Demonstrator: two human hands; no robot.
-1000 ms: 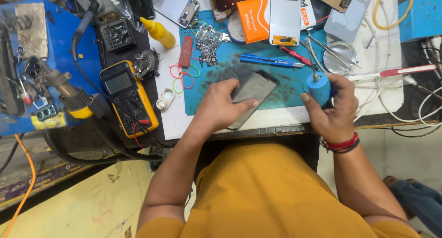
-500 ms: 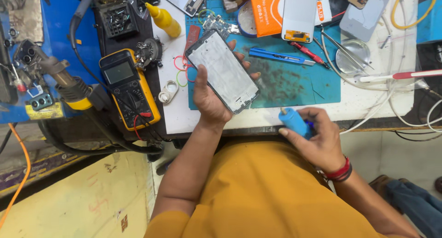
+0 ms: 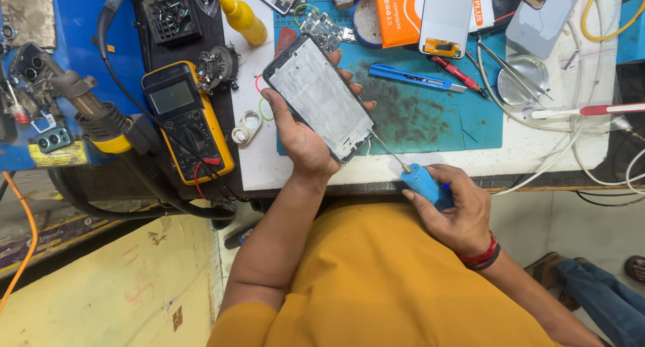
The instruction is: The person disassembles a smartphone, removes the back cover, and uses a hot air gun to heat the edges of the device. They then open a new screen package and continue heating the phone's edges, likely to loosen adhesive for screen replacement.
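Observation:
My left hand (image 3: 304,140) grips a phone frame (image 3: 318,96), its pale inner side facing up, tilted over the left edge of the teal work mat (image 3: 430,118). My right hand (image 3: 453,209) holds a blue-handled screwdriver (image 3: 422,180) at the table's front edge. Its thin metal shaft points up-left and its tip reaches the lower right corner of the phone frame. A red and black band sits on my right wrist.
A yellow multimeter (image 3: 187,122) lies left of the mat, beside a hot-air gun (image 3: 80,102) on a blue stand. A yellow bottle (image 3: 240,16), blue knife (image 3: 416,77), red screwdriver (image 3: 455,73), tweezers (image 3: 514,70), an orange box (image 3: 396,11), a phone screen (image 3: 446,18) and loose cables crowd the back.
My left hand has brought the phone frame slightly lower and nearer. My right hand has swung the blue screwdriver up so its tip now meets the frame's corner.

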